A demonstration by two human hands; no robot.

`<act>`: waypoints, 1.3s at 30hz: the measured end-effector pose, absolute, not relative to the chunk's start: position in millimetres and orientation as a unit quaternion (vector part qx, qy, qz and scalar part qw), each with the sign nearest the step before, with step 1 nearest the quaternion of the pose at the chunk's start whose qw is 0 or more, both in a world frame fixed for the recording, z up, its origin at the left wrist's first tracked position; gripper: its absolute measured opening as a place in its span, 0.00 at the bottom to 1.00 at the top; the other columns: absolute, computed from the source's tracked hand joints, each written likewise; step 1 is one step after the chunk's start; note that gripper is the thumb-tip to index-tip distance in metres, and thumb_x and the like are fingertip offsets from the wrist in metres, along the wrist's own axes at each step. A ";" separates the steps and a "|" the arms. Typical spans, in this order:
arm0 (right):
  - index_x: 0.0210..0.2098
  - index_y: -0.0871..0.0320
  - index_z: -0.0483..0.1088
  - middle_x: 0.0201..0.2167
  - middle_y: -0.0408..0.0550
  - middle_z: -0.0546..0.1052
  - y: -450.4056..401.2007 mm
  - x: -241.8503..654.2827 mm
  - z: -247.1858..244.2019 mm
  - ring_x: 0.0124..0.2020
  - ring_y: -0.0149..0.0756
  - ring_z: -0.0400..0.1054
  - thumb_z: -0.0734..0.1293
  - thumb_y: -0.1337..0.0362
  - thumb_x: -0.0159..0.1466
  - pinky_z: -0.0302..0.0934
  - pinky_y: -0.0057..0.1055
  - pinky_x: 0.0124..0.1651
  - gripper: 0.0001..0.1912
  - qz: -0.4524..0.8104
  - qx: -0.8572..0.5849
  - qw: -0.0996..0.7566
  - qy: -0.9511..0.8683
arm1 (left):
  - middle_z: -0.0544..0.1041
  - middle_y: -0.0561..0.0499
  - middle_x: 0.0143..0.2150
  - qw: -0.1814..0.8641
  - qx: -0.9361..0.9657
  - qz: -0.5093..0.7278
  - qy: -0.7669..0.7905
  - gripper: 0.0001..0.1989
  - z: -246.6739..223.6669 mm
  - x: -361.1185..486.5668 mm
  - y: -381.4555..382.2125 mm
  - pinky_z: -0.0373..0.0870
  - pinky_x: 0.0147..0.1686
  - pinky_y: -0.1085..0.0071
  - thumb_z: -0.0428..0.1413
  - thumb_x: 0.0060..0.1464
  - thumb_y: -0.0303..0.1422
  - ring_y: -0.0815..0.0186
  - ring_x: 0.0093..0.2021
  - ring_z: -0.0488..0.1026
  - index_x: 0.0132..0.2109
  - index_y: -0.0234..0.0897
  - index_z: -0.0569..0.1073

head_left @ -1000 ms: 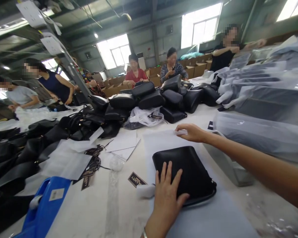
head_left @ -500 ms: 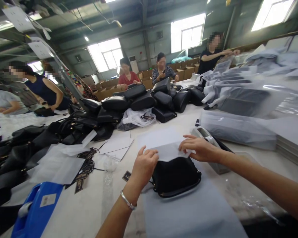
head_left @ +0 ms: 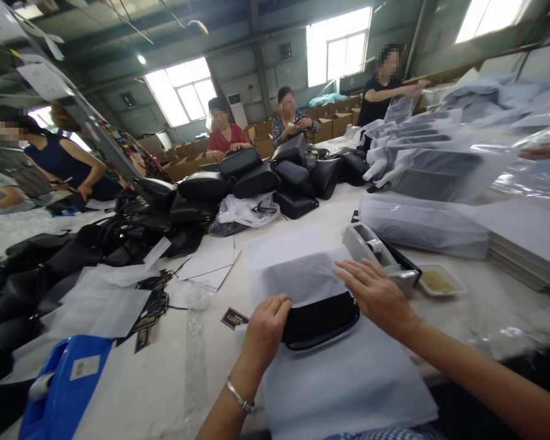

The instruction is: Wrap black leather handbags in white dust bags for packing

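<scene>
A black handbag (head_left: 321,325) lies in front of me on a large sheet of white wrapping paper (head_left: 339,391). A folded flap of thin paper (head_left: 302,281) covers its far part, leaving the near side bare. My left hand (head_left: 266,324) is at the bag's left side, fingers bent together around its edge, a silver bracelet on the wrist. At the right side my right hand (head_left: 378,296) rests with fingers stretched out along the flap and the bag's edge. Just left of the bag lies a black hang tag (head_left: 234,318) with gold lettering.
A grey tape dispenser (head_left: 380,253) stands beyond my right hand, a blue one (head_left: 66,388) at the lower left. Black handbags (head_left: 252,180) are piled across the table. Wrapped bags (head_left: 426,229) and stacked boards (head_left: 527,250) lie right. Several people work behind.
The paper flap now reaches further over the bag. My right hand has gone from pinching the flap to lying with fingers extended; my left hand has come down to the bag's side.
</scene>
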State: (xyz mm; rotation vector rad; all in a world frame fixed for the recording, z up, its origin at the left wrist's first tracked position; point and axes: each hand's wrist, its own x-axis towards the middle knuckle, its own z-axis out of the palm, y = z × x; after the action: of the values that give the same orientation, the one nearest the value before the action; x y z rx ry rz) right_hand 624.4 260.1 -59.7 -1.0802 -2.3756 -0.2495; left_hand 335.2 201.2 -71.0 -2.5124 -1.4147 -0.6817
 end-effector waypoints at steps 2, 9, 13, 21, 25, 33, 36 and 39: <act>0.63 0.57 0.62 0.65 0.54 0.64 252.5 606.5 -66.3 0.66 0.46 0.56 0.62 0.67 0.68 0.51 0.49 0.67 0.24 -0.050 -0.358 0.251 -0.898 | 0.77 0.46 0.48 0.092 -0.847 -0.223 -0.475 0.09 -70.5 335.5 198.9 0.75 0.48 0.62 0.52 0.63 0.24 0.60 0.46 0.75 0.48 0.36 0.72; 0.68 0.57 0.55 0.69 0.55 0.56 248.9 585.9 -98.2 0.70 0.51 0.47 0.67 0.57 0.66 0.50 0.55 0.67 0.34 0.012 -0.304 0.221 -0.927 | 0.78 0.45 0.51 0.087 -0.840 -0.208 -0.493 0.09 -55.5 350.7 197.5 0.74 0.50 0.61 0.51 0.65 0.30 0.60 0.47 0.76 0.50 0.37 0.73; 0.67 0.60 0.56 0.68 0.58 0.58 246.1 591.1 -97.4 0.69 0.52 0.48 0.66 0.60 0.67 0.50 0.55 0.67 0.32 0.012 -0.307 0.213 -0.927 | 0.66 0.39 0.65 0.065 -0.837 -0.175 -0.515 0.24 -59.4 371.4 198.4 0.66 0.61 0.54 0.55 0.63 0.36 0.52 0.65 0.64 0.63 0.33 0.64; 0.55 0.54 0.72 0.56 0.52 0.74 192.8 642.0 -89.8 0.63 0.47 0.60 0.69 0.58 0.65 0.54 0.49 0.65 0.19 0.118 -0.280 0.260 -0.916 | 0.53 0.40 0.72 0.040 -0.843 -0.112 -0.525 0.33 -84.5 379.2 176.4 0.54 0.67 0.49 0.56 0.62 0.37 0.51 0.72 0.49 0.68 0.31 0.56; 0.51 0.55 0.74 0.46 0.52 0.77 161.5 656.5 -97.8 0.50 0.42 0.69 0.70 0.53 0.63 0.62 0.42 0.55 0.19 0.196 -0.269 0.210 -0.919 | 0.53 0.41 0.72 0.031 -0.841 -0.124 -0.526 0.32 -86.4 377.2 176.0 0.52 0.68 0.50 0.54 0.63 0.37 0.53 0.72 0.47 0.69 0.32 0.55; 0.41 0.56 0.75 0.39 0.49 0.78 157.2 651.5 -114.8 0.40 0.37 0.69 0.65 0.58 0.68 0.60 0.35 0.45 0.10 0.246 -0.293 0.158 -0.910 | 0.52 0.42 0.72 0.012 -0.839 -0.135 -0.527 0.33 -87.6 377.1 176.6 0.51 0.68 0.51 0.54 0.62 0.38 0.54 0.72 0.46 0.69 0.33 0.54; 0.39 0.54 0.77 0.37 0.47 0.78 160.8 650.3 -108.8 0.39 0.36 0.70 0.64 0.59 0.69 0.60 0.34 0.46 0.10 0.263 -0.296 0.147 -0.906 | 0.53 0.41 0.72 0.002 -0.838 -0.146 -0.525 0.33 -86.2 376.2 177.1 0.51 0.68 0.50 0.55 0.62 0.37 0.54 0.72 0.47 0.69 0.34 0.54; 0.38 0.53 0.78 0.36 0.46 0.79 165.1 647.7 -98.4 0.38 0.35 0.71 0.63 0.59 0.70 0.62 0.33 0.46 0.12 0.293 -0.302 0.128 -0.898 | 0.54 0.41 0.72 -0.014 -0.837 -0.152 -0.525 0.32 -81.8 374.4 178.2 0.51 0.68 0.51 0.56 0.61 0.37 0.54 0.72 0.48 0.68 0.35 0.56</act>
State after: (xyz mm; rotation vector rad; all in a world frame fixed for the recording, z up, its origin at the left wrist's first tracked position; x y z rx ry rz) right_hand 647.7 165.1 -98.4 -0.8770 -2.6128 0.8510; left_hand 374.4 178.2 -81.8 -2.6547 -1.6639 -0.4814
